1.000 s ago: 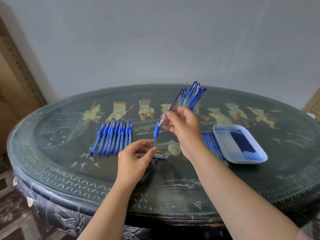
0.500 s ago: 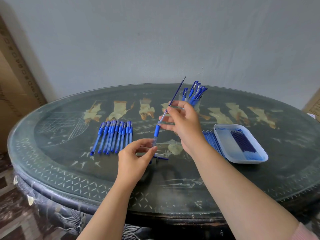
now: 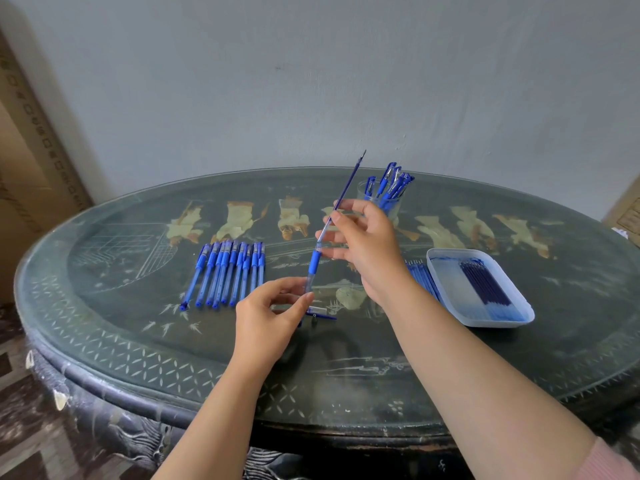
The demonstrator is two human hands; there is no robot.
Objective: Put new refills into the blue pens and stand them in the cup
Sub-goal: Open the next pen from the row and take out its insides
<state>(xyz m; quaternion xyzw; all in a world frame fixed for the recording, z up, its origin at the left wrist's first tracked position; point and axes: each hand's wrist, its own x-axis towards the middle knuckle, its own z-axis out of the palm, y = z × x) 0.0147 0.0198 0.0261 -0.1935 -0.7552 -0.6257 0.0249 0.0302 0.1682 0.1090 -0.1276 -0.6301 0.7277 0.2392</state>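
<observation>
The table [image 3: 138, 358] looks like dark lacquered wood under glossy glass. The pens [image 3: 225, 271] are clear plastic with blue grips, the cup [image 3: 389, 206] transparent, the tray [image 3: 446, 282] smooth white plastic, the wall [image 3: 311, 81] matt.

Both forearms reach forward. The left hand [image 3: 270, 317] pinches the pen [image 3: 314, 261] at its lower end (thumb against forefinger); the right hand [image 3: 367, 244], higher, pinches the refill [image 3: 349, 181], other fingers spread.

This looks like a room in a home. The desk [image 3: 138, 358] is an old oval lacquered piece with pale inlaid figures under a glass top and a worn rim. It stands against a plain painted wall [image 3: 311, 81], with cardboard boxes [image 3: 31, 161] at both sides and a patterned floor [image 3: 20, 427].
</observation>
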